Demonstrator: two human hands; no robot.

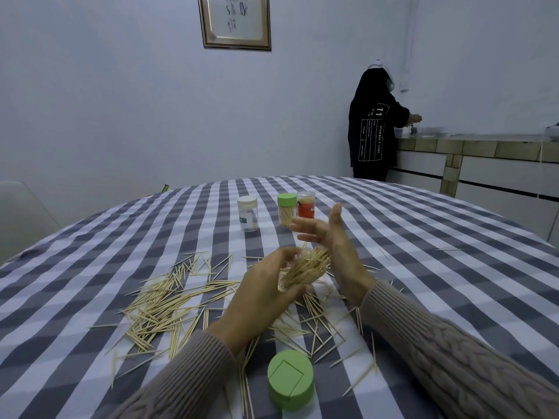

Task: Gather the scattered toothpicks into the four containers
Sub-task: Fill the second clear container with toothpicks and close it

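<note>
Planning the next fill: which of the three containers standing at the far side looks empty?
The white-lidded container, leftmost and apart; the green-lidded and red-labelled ones hold toothpicks.

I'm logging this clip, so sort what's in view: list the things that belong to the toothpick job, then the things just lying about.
Job: loose toothpicks; clear jar of toothpicks held in left hand; right hand; green lid; white-capped jar; green-capped jar; red jar.

Lying about: framed picture; chair; counter.
</note>
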